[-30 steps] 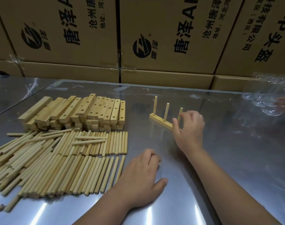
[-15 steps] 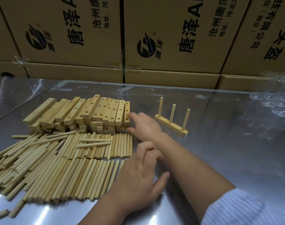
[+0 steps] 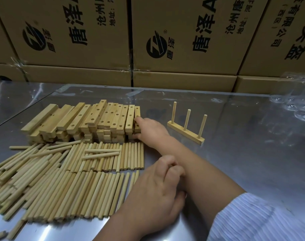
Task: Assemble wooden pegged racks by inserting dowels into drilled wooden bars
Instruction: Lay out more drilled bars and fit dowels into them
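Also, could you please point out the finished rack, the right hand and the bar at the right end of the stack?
finished rack [image 3: 191, 134]: head view, on the base between two pegs.
right hand [image 3: 150, 129]: head view, on the back of the hand.
end bar [image 3: 137, 111]: head view, top face beyond the fingertip.

Pale matt wood dowels [image 3: 89, 173] and bars [image 3: 89, 119]; glossy metal table [image 3: 244, 162]; matt cardboard boxes [image 3: 183, 40].

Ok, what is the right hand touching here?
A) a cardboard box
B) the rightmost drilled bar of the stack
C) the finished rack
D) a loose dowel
B: the right hand reaches across and touches the rightmost drilled bar of the stack, while the finished rack stands apart from it.
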